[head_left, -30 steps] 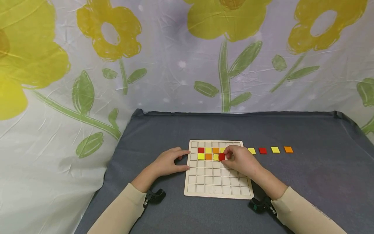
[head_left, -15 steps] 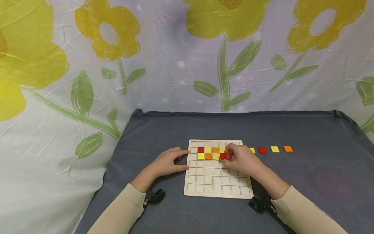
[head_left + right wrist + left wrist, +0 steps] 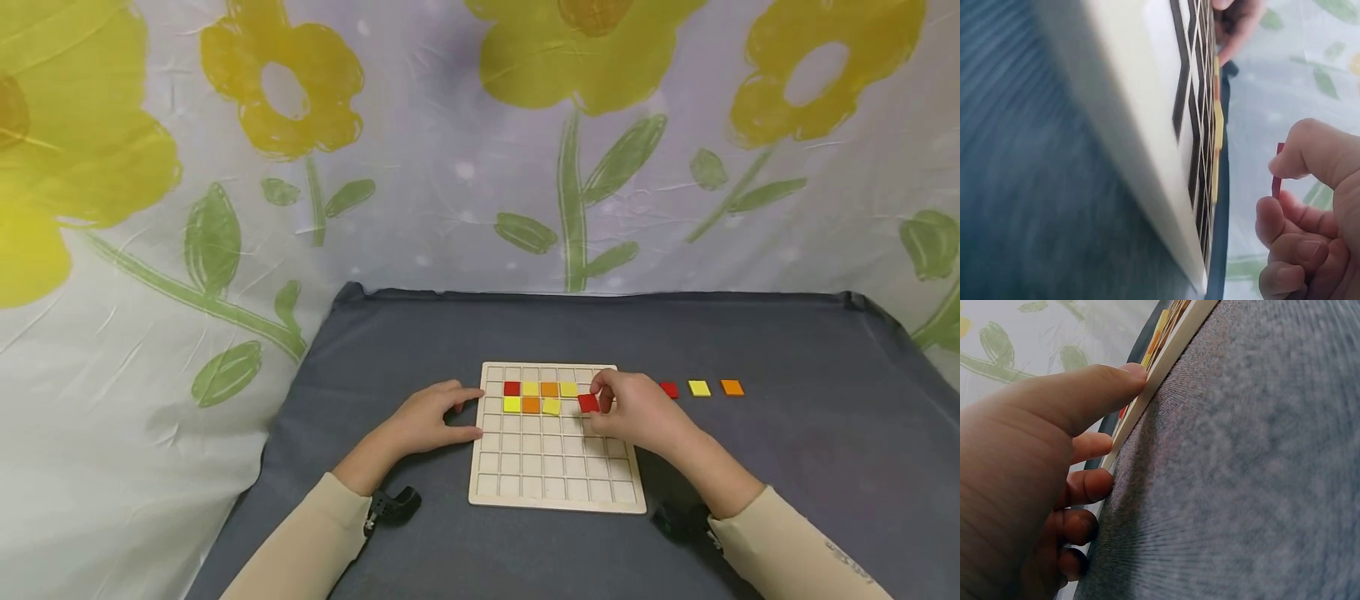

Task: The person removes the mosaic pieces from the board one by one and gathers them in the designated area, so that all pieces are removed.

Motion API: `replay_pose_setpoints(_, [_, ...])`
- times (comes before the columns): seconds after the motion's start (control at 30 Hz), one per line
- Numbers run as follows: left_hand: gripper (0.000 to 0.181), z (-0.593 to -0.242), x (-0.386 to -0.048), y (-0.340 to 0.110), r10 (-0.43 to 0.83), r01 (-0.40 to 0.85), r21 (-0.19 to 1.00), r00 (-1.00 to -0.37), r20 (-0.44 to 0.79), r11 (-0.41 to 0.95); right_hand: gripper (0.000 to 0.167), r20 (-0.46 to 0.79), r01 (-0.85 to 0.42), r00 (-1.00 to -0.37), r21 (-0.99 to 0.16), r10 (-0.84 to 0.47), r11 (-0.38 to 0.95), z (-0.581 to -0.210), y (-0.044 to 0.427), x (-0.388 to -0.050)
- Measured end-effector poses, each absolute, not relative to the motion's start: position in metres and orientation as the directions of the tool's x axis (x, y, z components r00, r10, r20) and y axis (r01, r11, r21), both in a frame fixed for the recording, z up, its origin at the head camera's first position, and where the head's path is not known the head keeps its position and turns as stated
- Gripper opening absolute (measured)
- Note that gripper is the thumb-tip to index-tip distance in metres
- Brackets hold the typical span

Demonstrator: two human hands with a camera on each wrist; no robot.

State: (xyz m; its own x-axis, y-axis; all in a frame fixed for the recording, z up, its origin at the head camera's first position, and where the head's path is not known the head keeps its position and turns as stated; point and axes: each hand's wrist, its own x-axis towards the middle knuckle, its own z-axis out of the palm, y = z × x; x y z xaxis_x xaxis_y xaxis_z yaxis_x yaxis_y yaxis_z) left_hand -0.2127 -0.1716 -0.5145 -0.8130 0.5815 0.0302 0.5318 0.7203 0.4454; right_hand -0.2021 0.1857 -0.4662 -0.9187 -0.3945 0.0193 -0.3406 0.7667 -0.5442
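While the left hand (image 3: 429,417), thumb and forefinger spread, touched the board (image 3: 517,462) at left, presumably steadying it, I saw the right hand (image 3: 637,410) pinching a red tile (image 3: 587,403) above it, by one side, apparently leaving the other clear.

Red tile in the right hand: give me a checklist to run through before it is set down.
1. Grip: ok; the right hand pinches the red tile.
2. Clearance: ok; the right wrist view shows a gap between it and the board.
3. Board braced: ok; the left hand touches its left edge.
4. Bare cell beside the lower row's last yellow tile: ok, uncovered.
5. Alignment over that cell: not ok; the head view shows the piece to its right.
6. All loose pieces visible: cannot tell; a loose red tile, loose yellow tile and orange tile show; the hand may hide others.
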Motion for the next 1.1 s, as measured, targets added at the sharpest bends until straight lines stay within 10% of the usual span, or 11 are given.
replay_pose_setpoints(1.1, [0.066,-0.511,-0.212,-0.17,0.57,0.511,0.458,-0.822,0.011,0.727,0.028,0.003,-0.326,-0.933,-0.424,-0.359,0.845,-0.464,0.257,-0.19])
